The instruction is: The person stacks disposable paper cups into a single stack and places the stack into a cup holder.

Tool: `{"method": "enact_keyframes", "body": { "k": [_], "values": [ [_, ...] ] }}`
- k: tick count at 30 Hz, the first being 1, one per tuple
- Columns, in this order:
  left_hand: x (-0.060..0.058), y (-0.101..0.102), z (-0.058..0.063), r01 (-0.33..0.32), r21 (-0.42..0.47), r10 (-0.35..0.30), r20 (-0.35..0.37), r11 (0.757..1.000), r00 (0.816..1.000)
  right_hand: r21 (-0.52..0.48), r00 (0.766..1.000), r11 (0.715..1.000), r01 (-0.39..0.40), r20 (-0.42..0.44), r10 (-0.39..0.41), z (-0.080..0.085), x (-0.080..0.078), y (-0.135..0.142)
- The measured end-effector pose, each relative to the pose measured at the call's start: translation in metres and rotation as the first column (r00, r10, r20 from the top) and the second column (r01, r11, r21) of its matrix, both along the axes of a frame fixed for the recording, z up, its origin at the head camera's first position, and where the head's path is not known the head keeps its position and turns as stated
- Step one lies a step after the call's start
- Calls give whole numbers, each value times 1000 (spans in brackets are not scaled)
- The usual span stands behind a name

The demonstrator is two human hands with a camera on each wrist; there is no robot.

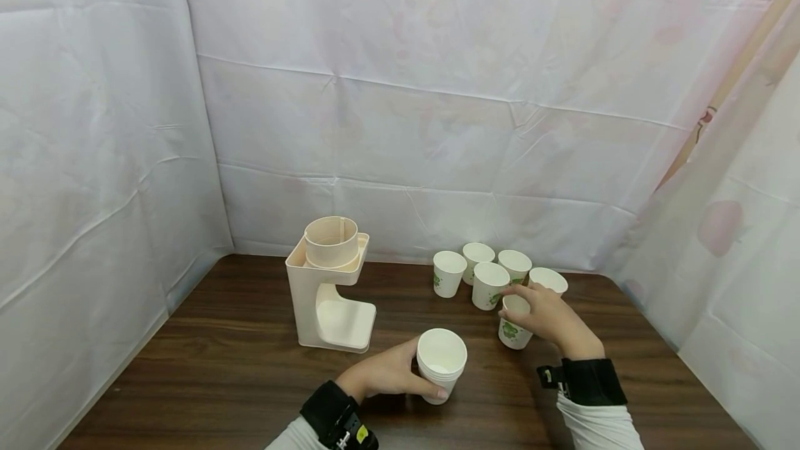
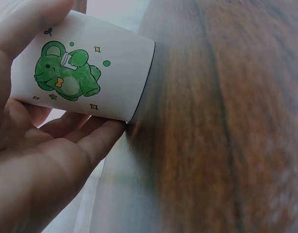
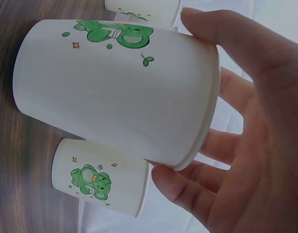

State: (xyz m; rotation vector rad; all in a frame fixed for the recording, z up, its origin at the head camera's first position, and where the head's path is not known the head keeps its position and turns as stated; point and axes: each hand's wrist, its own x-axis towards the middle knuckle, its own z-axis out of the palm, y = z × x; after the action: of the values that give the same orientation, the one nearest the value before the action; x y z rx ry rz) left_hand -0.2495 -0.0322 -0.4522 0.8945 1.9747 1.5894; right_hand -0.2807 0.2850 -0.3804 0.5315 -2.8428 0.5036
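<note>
- Partway, I judge: several cups are nested in one stack (image 1: pixel 441 361), while five single cups (image 1: pixel 487 292), beyond my right hand (image 1: pixel 548 314), stand loose.
- My left hand (image 1: pixel 390 370) is clamped on that stack, thumb and fingers curled round its sides.
- My right thumb and fingers, spread about rim-wide, grip another cup (image 1: pixel 513 334) near its rim.

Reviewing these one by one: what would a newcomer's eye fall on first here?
Probably the cream-coloured stand, towards the left rear of the dark table. Next, the stack of white cups that the left hand grips near the front, and the green-printed cup in the grasp of the right hand, in front of the other cups.
</note>
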Motion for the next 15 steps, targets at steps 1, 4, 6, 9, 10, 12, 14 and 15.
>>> {"method": "enact_keyframes", "body": {
  "k": [1, 4, 6, 9, 10, 12, 14, 15],
  "values": [
    [0, 0, 0, 0, 0, 0, 1, 1000, 1000, 0, 1000, 1000, -6, -2, 6, 0, 0, 0],
    [0, 0, 0, -1, 1, 1, 2, 1000, 1000, -3, 1000, 1000, -23, -7, 23, 2, 0, -1],
    [0, 0, 0, -7, -4, 7, -3, 1000, 1000, -9, 999, 999, -34, -16, 34, 4, 1, -3],
    [1, 0, 0, -14, -10, 14, -14, 1000, 1000, -19, 998, 999, -49, -33, 48, 8, 3, -6],
    [1, 0, 0, -17, -12, 17, -16, 1000, 1000, -21, 998, 998, -52, -38, 51, 9, 4, -7],
    [1, 0, 0, -17, -12, 16, -19, 1000, 1000, -24, 997, 998, -55, -49, 54, 12, 5, -9],
    [0, 0, 0, -14, -12, 13, -19, 1000, 1000, -24, 997, 998, -58, -62, 56, 13, 6, -10],
    [0, 0, -1, -12, -11, 12, -18, 1000, 1000, -27, 996, 998, -61, -71, 59, 14, 7, -11]
  ]
}}
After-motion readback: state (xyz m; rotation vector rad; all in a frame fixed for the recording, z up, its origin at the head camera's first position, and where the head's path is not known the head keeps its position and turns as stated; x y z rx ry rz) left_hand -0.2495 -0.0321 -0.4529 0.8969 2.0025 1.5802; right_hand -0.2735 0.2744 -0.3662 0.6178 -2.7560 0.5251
